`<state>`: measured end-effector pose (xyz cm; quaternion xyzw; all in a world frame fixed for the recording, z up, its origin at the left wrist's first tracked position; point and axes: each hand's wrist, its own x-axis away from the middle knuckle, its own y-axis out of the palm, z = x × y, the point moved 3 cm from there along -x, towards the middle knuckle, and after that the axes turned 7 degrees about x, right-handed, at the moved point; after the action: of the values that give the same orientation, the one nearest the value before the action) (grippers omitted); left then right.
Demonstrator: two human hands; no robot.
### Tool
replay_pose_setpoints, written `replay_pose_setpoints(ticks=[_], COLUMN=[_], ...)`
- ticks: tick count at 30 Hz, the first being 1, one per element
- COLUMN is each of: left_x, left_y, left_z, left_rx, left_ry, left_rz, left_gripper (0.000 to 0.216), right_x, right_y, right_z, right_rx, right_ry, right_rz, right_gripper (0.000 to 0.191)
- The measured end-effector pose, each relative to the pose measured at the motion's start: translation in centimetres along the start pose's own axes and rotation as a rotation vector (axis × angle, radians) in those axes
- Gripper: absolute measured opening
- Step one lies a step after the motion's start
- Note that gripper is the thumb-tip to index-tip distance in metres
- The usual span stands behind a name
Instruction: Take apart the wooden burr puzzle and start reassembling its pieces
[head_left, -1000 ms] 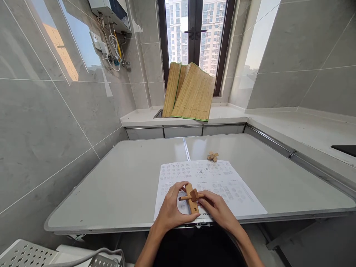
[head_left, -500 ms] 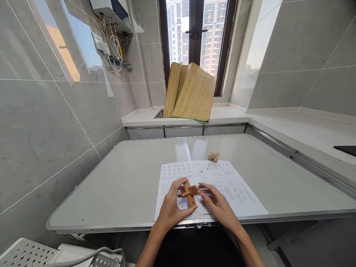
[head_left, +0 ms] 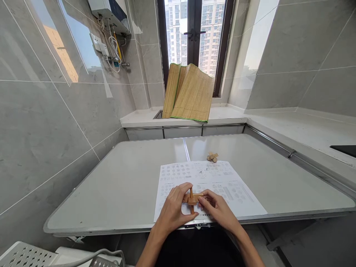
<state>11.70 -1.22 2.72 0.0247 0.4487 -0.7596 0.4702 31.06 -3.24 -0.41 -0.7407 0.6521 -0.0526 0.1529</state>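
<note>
A small wooden cross-shaped puzzle is held between both my hands, just above a printed instruction sheet near the table's front edge. My left hand grips its left side with thumb and fingers wrapped round. My right hand pinches its right arm with the fingertips. A second, smaller wooden cross puzzle lies on the grey table just beyond the sheet's far edge.
A rolled bamboo mat leans against the window on the back counter. A white countertop runs along the right with a black inset at its edge. A white perforated stool stands at the lower left.
The puzzle has been turned in my hands, its long bar now more upright and narrower to view. Both hands closed in tighter around it and dropped slightly toward the table edge.
</note>
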Motion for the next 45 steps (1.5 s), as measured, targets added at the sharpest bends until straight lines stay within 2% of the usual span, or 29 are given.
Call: replay_pose_setpoints(ticks=[10, 13, 15, 18, 22, 30, 35, 45], left_x=[0.02, -0.02, -0.02, 0.05, 0.14, -0.07, -0.18, -0.04], left_y=[0.03, -0.22, -0.38, -0.41, -0.34, -0.47, -0.54, -0.49], left_z=[-0.24, -0.18, -0.22, -0.35, -0.5, 0.01, 0.3, 0.3], left_rx=[0.014, 0.104, 0.187, 0.263, 0.232, 0.246, 0.296, 0.361], left_ry=[0.012, -0.043, -0.116, -0.22, -0.297, -0.273, -0.239, -0.3], left_rz=[0.011, 0.004, -0.002, -0.037, -0.048, -0.013, -0.035, -0.016], left_gripper=[0.091, 0.107, 0.111, 0.103, 0.093, 0.087, 0.086, 0.085], right_x=[0.09, 0.14, 0.18, 0.25, 0.34, 0.28, 0.18, 0.3], right_y=[-0.22, -0.25, -0.25, -0.23, -0.32, -0.28, -0.09, -0.26], right_z=[-0.15, 0.0, -0.02, -0.12, -0.24, -0.73, -0.45, -0.57], right_rx=[-0.06, -0.084, -0.089, -0.079, -0.075, -0.073, -0.063, -0.088], right_ry=[-0.016, -0.023, -0.031, -0.038, -0.045, -0.071, -0.088, -0.075], right_rz=[0.007, 0.003, -0.009, -0.028, -0.023, -0.049, -0.082, -0.056], right_gripper=[0.039, 0.04, 0.04, 0.039, 0.039, 0.037, 0.034, 0.031])
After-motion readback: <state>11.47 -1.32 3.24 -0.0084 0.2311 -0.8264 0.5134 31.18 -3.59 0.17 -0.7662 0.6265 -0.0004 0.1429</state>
